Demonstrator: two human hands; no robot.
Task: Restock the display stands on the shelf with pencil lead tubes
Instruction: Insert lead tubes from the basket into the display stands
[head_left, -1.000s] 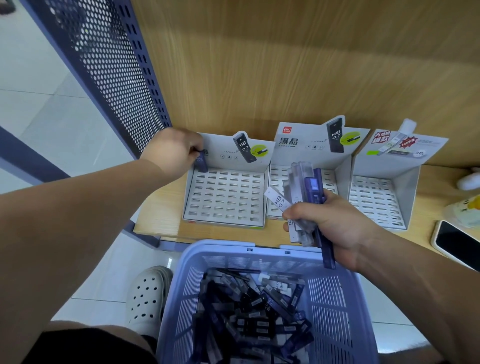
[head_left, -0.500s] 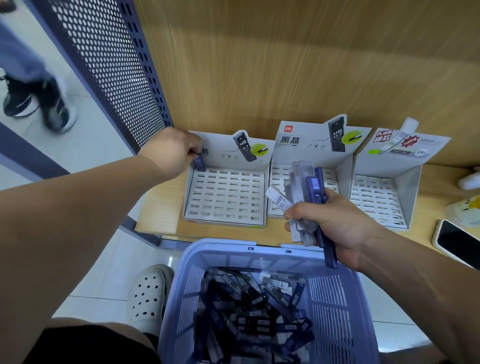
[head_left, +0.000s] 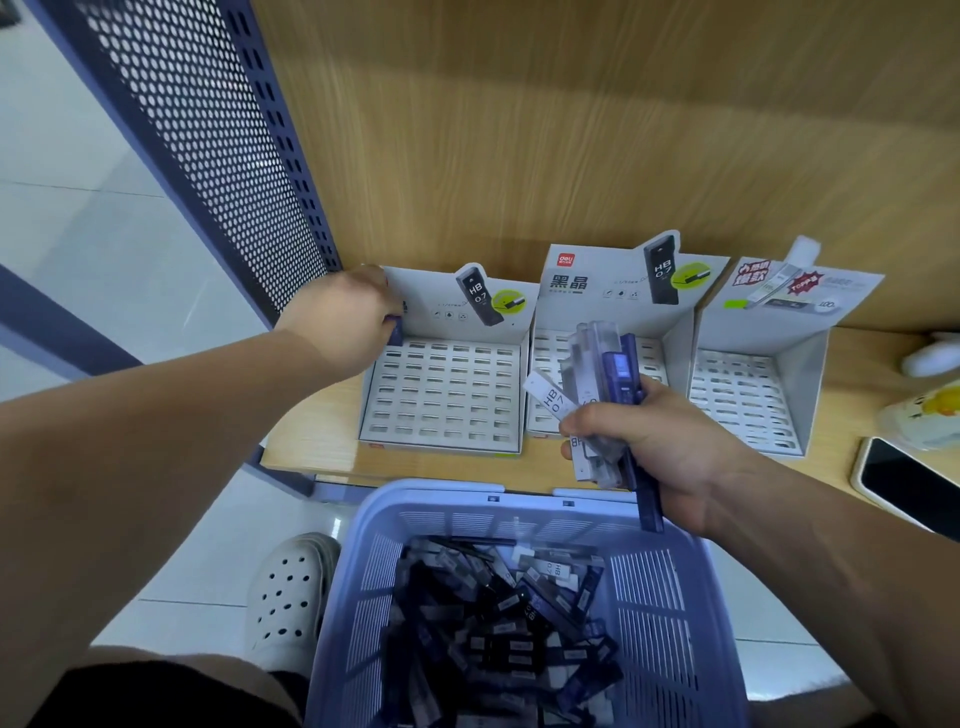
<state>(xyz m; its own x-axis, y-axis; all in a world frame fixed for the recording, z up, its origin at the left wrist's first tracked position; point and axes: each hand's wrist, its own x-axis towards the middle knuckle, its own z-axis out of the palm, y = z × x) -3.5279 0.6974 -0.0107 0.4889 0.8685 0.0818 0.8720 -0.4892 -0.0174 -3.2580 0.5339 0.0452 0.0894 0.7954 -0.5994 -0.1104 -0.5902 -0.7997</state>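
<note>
View from above the person's hands at a wooden shelf (head_left: 322, 457) carrying three white cardboard stands with slotted floors; the middle display stand (head_left: 587, 280), printed "HB 0.7", serves as the reference. The left display stand (head_left: 441, 441) touches its left side and the right display stand (head_left: 748, 395) stands just beside its right side. All slots that can be seen are unfilled. The person's left hand (head_left: 343, 322) reaches to the far left of the middle display stand, fingers curled round a single dark blue pencil lead tube (head_left: 397, 331) held upright at the back left corner of the left display stand. Whether its lower end sits in a slot cannot be told. The right hand (head_left: 660, 447) hangs in front of the middle display stand and clamps a bundle of tubes (head_left: 602, 374), clear and dark blue, fanned upward so that they cover part of that stand's floor. The two hands are well apart. Below and in front of the middle display stand, a lavender plastic basket (head_left: 431, 499) holds a loose heap of lead tubes (head_left: 498, 623). A phone (head_left: 904, 483) lies face up on the shelf, well to the right. A perforated blue panel (head_left: 208, 130) rises to the left, and a white clog (head_left: 291, 592) shows on the floor beside the basket.
</note>
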